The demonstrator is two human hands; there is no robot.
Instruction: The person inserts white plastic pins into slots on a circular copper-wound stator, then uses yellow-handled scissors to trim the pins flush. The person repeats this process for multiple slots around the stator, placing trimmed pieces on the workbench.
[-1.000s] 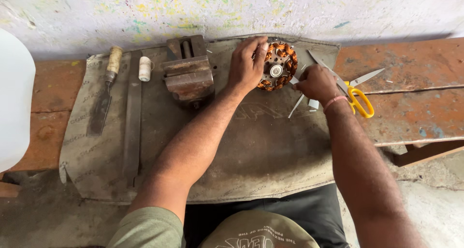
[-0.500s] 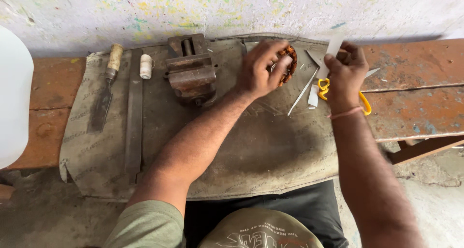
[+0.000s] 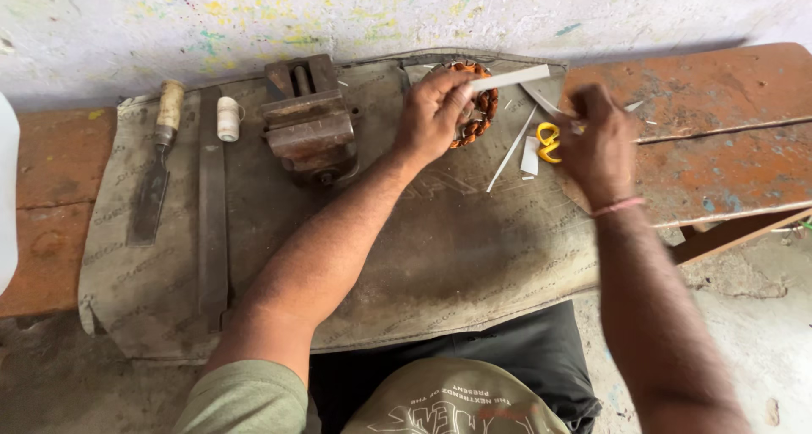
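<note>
The left hand (image 3: pixel 433 112) rests on a round motor stator (image 3: pixel 479 112) with copper-coloured windings, which sits at the far edge of a grey cloth (image 3: pixel 440 256) spread over the counter (image 3: pixel 727 146). Its fingers curl over the near left side of the stator, and thumb and forefinger pinch one end of a flat white strip (image 3: pixel 510 79) that juts out to the right above the windings. The right hand (image 3: pixel 599 142) is blurred, just to the right of the stator, knuckles up and fingers bent inward; it lies over yellow-handled scissors (image 3: pixel 548 142), whose loops show at its left edge and whose blade tip shows beyond it on the far right, but I cannot tell whether it has closed on them. A thin white rod (image 3: pixel 510 151) and a small white slip (image 3: pixel 530 156) lie on the cloth between the two hands. To the left of the stator stands a rusty bench vise (image 3: pixel 309 125), touching the cloth. Farther left lie a small spool of pale thread (image 3: pixel 227 118), a long flat metal file (image 3: pixel 211 218), and a chisel with a wooden handle (image 3: pixel 157 167), all side by side and pointing near to far. The counter is worn, reddish wood, set against a paint-flecked wall (image 3: pixel 254 19).
</note>
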